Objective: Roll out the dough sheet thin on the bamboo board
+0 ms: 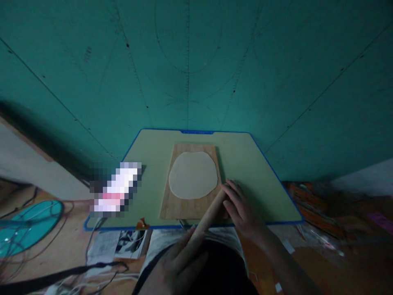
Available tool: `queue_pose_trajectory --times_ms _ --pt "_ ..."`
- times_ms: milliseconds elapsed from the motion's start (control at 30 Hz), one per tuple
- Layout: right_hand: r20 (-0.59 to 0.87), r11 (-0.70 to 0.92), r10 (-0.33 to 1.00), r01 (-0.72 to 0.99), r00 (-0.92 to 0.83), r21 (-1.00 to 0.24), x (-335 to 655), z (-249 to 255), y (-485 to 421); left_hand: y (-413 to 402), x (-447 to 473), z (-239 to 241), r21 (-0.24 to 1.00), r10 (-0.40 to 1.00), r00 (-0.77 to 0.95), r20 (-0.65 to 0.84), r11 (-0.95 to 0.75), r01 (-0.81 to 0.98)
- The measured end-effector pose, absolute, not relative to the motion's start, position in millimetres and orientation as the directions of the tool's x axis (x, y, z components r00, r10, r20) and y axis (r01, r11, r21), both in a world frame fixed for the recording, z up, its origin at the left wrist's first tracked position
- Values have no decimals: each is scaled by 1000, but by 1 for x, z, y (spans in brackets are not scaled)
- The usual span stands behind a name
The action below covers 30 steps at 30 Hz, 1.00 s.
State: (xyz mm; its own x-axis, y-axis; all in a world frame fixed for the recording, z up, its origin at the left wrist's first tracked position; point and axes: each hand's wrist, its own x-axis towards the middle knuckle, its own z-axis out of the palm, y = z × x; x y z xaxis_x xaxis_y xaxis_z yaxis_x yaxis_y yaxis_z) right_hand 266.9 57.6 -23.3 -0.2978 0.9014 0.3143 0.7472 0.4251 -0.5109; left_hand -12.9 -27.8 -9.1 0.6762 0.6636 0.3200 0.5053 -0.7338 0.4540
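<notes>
Rolling pin: the pale wooden pin [208, 215] is held slantwise, its long axis running from the lap at near left to the board's near right corner; its far end is pointed away and rightward, just beside the dough.
Left hand: the near end is gripped by the left hand [176, 262], blurred, over the lap.
Right hand: the far end is touched by the fingers of the right hand [241, 209]; whether it is clasped cannot be told. The two hands are kept apart along the pin.
Dough: a smooth, flat, cream sheet [193, 175], rounded with a slightly uneven rim, is spread over most of the board.
Board: the dough is borne by a rectangular board [181, 209] of light, grained wood, set near the middle of the table.
Table: the board is carried on a pale green tabletop [258, 176] edged in blue.
Table's left side: a pixelated, bright-screened device [118, 190] is set there, and a cable [91, 239] is hung below it; a small brown scrap [142, 223] is seen at the near edge.
Wall: the green surface [199, 102] behind is marked with lines and curves.
Floor: printed sheets [130, 243] and a round teal object [30, 225] are seen at left.
</notes>
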Motion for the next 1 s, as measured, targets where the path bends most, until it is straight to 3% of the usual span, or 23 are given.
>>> queue_pose_trajectory --times_ms 200,500,700,867,1000 --pt "269 302 949 717 -164 -629 280 -28 50 -28 5 -11 474 649 686 329 -742 475" --pt "379 339 922 644 -83 -686 271 -14 61 -19 -11 4 480 694 649 313 -705 522" --pt "515 467 848 634 -124 -616 239 9 135 45 -40 7 412 770 526 361 -638 651" --pt "390 422 892 735 -231 -530 221 12 182 82 -52 -6 344 748 544 380 -660 668" --pt "320 394 908 804 -269 -444 205 18 202 82 -45 2 363 739 584 336 -674 643"
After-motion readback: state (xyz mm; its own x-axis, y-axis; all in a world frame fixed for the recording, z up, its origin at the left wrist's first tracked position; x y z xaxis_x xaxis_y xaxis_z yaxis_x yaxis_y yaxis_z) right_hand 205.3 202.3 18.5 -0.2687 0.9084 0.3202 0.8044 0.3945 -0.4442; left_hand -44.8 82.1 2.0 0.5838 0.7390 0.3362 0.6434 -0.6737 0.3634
